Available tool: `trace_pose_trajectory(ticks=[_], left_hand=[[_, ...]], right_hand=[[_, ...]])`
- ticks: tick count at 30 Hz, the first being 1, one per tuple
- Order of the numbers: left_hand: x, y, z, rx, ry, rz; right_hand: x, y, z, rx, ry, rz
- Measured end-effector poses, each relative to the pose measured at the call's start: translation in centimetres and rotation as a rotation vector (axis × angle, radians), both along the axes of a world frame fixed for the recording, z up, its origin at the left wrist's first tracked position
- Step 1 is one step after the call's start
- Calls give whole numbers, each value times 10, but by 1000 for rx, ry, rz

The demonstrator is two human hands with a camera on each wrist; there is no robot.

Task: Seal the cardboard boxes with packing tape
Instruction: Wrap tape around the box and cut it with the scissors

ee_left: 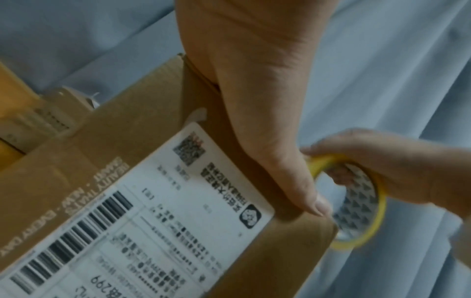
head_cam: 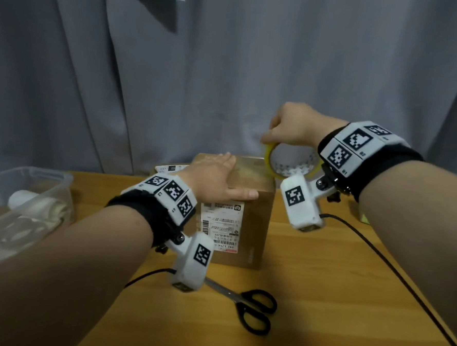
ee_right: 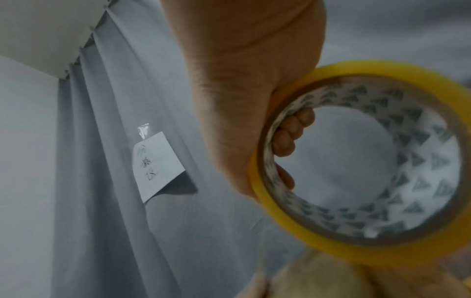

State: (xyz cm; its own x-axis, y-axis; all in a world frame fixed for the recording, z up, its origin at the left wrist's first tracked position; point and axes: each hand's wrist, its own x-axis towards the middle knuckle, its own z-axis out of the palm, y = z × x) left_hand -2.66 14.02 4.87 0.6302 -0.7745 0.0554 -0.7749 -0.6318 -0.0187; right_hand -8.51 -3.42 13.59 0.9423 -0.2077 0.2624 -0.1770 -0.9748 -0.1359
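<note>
A brown cardboard box (head_cam: 256, 217) with a white shipping label (head_cam: 220, 225) stands on the wooden table (head_cam: 321, 299). My left hand (head_cam: 216, 177) lies flat on its closed top, fingers straight, thumb along the front edge. My right hand (head_cam: 294, 126) grips a yellow roll of packing tape (head_cam: 292, 163) at the box's top right edge, fingers curled through the core. The left wrist view shows the thumb (ee_left: 300, 181) on the box (ee_left: 63, 161) beside the tape roll (ee_left: 362, 203). In the right wrist view the fingers (ee_right: 288, 139) sit inside the roll (ee_right: 362, 161).
Black scissors (head_cam: 251, 308) lie on the table in front of the box. A clear plastic tub (head_cam: 24, 206) with white items stands at the left. A second box (head_cam: 169, 168) sits behind. A black cable (head_cam: 377, 251) runs at the right. A grey curtain (head_cam: 174, 76) hangs behind.
</note>
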Motion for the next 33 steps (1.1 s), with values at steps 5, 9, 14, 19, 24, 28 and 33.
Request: trace_pose_trajectory(ticks=[5, 9, 14, 19, 24, 28, 33], left_hand=[[-2, 2, 3, 6, 64, 0], [-3, 0, 3, 12, 75, 4], [-4, 1, 3, 22, 98, 19], [-7, -13, 13, 175, 100, 43], [-12, -41, 23, 255, 142, -22], [-12, -53, 38, 281, 241, -61], [-11, -64, 36, 345, 156, -34]], right_hand=[[-17, -23, -26, 16, 101, -27], [-26, -32, -51, 134, 84, -2], [-21, -39, -77, 295, 57, 10], [-20, -41, -82, 456, 36, 42], [-18, -42, -82, 460, 41, 38], [-22, -44, -87, 468, 13, 23], [-25, -47, -91, 502, -2, 53]])
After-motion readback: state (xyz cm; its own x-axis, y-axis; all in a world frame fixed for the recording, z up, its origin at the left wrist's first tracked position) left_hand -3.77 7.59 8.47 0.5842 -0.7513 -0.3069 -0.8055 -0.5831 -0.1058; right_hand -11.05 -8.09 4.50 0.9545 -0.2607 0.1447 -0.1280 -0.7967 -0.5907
